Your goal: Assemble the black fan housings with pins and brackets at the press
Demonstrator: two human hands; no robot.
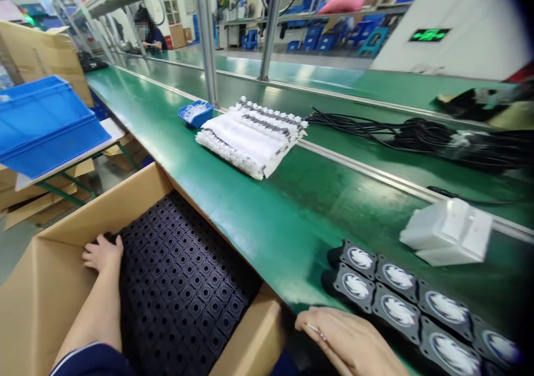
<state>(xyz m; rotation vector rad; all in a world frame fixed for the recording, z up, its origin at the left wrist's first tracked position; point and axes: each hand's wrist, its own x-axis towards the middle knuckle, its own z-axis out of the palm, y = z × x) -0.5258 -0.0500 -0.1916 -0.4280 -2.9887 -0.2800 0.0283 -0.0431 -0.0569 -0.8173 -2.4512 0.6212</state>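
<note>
Where the left hand [102,253] reaches: down inside the cardboard carton [100,201], close to its wall, at one end of the black square parts [179,276].
Left fingers: a little spread over a small dark piece [112,237]; whether they are clamped on it, I cannot tell.
Black parts: packed in rows just beside the left thumb, running from there toward the green bench [242,220].
Right hand [350,337]: back upward at the bench edge, tips out of sight, so I cannot tell whether its fingers grip anything.
Fans [398,309]: black frames, white blades, two rows lying just beside the right fingers.
White stack [254,137]: on the bench, ahead of both hands' fingers and well apart from them.
Step in hand: seemingly, taking a part from the carton.
Next move: would call for left thumb and fingers closing firmly on one piece, then lifting it clear of its neighbours and the cardboard.
</note>
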